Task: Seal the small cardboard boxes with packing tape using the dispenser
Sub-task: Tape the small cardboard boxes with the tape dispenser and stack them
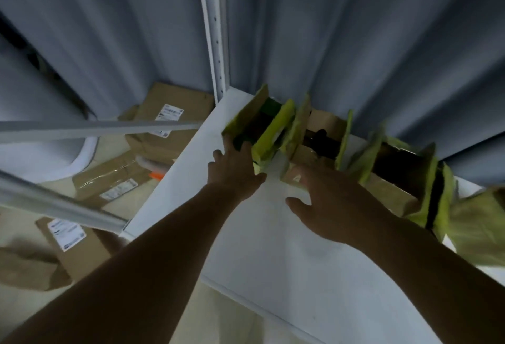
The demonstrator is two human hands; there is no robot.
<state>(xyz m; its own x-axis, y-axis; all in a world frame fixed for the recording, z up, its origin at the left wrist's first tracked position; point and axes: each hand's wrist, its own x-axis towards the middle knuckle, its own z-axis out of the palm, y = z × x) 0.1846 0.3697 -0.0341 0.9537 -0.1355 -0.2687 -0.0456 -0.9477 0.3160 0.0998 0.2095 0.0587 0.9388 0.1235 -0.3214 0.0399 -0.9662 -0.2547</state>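
Three small cardboard boxes with green-yellow inner flaps stand open along the back of a white shelf (246, 234). My left hand (232, 171) reaches over the shelf with fingers spread, its fingertips touching the near side of the leftmost box (259, 122). To the right, my right hand (330, 201) is open with its fingers against the near side of the middle box (319, 136). The third box (404, 177) lies further right. The image is motion-blurred. No tape dispenser is in view.
A grey curtain (355, 43) hangs behind the shelf. A white perforated upright post (216, 29) rises at the shelf's back left corner. Several flat brown labelled parcels (164, 114) lie on the floor to the left, behind two grey shelf rails (82, 128).
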